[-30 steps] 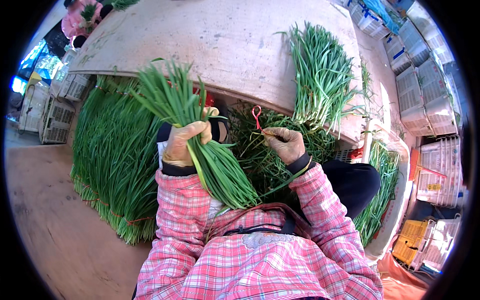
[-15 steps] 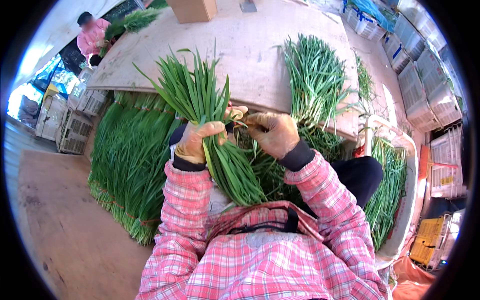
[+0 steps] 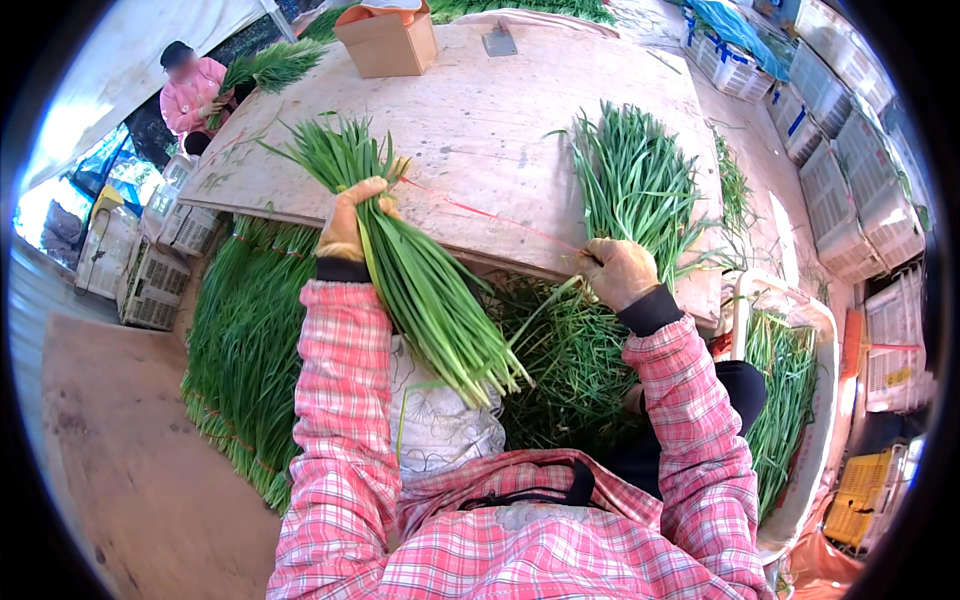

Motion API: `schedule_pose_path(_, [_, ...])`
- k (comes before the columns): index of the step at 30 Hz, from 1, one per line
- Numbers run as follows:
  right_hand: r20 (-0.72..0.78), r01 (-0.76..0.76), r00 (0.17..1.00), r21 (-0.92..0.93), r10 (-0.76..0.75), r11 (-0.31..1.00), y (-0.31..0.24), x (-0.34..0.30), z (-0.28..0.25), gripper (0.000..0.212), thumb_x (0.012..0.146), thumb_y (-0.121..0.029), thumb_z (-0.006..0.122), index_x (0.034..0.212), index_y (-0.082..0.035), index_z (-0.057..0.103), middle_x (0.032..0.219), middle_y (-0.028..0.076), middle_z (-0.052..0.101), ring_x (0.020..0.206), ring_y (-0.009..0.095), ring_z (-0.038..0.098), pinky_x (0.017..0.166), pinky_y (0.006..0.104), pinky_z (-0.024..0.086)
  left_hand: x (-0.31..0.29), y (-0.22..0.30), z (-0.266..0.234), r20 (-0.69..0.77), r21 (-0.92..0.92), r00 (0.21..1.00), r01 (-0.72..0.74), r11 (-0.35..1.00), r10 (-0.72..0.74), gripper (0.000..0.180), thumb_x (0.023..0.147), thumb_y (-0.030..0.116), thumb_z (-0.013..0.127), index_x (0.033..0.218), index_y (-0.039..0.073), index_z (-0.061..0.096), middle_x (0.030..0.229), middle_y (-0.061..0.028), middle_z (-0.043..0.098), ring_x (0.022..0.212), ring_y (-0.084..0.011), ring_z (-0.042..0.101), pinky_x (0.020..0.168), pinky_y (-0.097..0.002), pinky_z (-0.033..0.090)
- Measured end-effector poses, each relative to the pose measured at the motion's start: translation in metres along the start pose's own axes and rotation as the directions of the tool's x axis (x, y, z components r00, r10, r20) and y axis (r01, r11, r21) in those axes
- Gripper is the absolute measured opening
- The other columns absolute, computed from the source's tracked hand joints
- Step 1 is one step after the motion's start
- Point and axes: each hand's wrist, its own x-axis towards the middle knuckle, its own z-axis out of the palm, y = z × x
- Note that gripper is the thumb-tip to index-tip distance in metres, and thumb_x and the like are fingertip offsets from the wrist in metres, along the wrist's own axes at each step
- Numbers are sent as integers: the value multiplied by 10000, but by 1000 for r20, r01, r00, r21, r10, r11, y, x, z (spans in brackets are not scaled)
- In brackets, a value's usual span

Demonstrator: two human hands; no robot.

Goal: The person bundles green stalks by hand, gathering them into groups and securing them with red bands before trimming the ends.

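Observation:
My gloved left hand (image 3: 352, 215) is closed round the middle of a bunch of long flat green leaves that look like garlic chives (image 3: 430, 285). The bunch slants, its pale cut ends toward my lap and its leaf tips over the board. A thin red tie (image 3: 490, 214) is stretched taut from the bunch at my left hand across to my gloved right hand (image 3: 615, 272), whose fingers pinch its other end. Just beyond my right hand lies a loose pile of chives (image 3: 640, 170) on the wooden board (image 3: 480, 130).
Tied green bundles (image 3: 250, 350) are stacked at my left. Loose greens (image 3: 570, 360) lie below the board's edge. A white basket (image 3: 825, 400) of chives stands at right, near stacked crates (image 3: 840, 200). A cardboard box (image 3: 388, 45) sits at the back; another person (image 3: 190, 90) works far left.
My hands have moved apart: the left went up and left with the bunch, the right moved right. The red tie is now drawn out long between them.

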Motion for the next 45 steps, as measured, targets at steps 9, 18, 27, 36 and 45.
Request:
schedule_pose_path(9, [-116,-160,979,82,169,984,5,6,13,158,802,-175,585,733,-35,604,628,190,578,587,348,588,526,406,464,139,-5,-52,-205,268,932,-240,933,299,207,830,159,511,889,-31,569,612,-68,564,519,-187,544,505,-261,478])
schedule_pose_path(18, [365,-219,914,72,179,973,24,-138,69,114,730,-143,612,802,-60,643,697,149,617,660,284,629,558,375,484,105,23,-46,-170,109,980,124,986,-104,252,769,179,546,560,44,504,556,-114,544,454,-217,520,483,-339,467])
schedule_pose_path(27, [534,-168,811,-182,241,969,24,-139,108,212,719,-276,627,678,-70,653,648,145,617,694,304,627,615,421,494,8,122,-41,259,189,952,-215,958,163,218,875,177,501,1008,21,574,692,-33,584,612,-174,576,601,-304,494])
schedule_pose_path(36, [112,-27,992,628,-56,778,-74,-63,182,333,759,-205,625,1057,-57,616,953,158,623,851,317,608,781,371,474,-91,200,-2,-48,409,600,-717,564,798,209,827,22,464,933,-78,614,897,-212,637,817,-295,638,769,-376,540])
schedule_pose_path(45, [-33,133,990,555,-138,821,-106,-22,155,143,729,-197,594,783,-95,678,783,132,641,760,302,620,699,395,488,-158,221,-10,40,433,591,-737,520,805,164,799,-4,510,885,-78,629,843,-202,639,718,-285,637,674,-357,562])
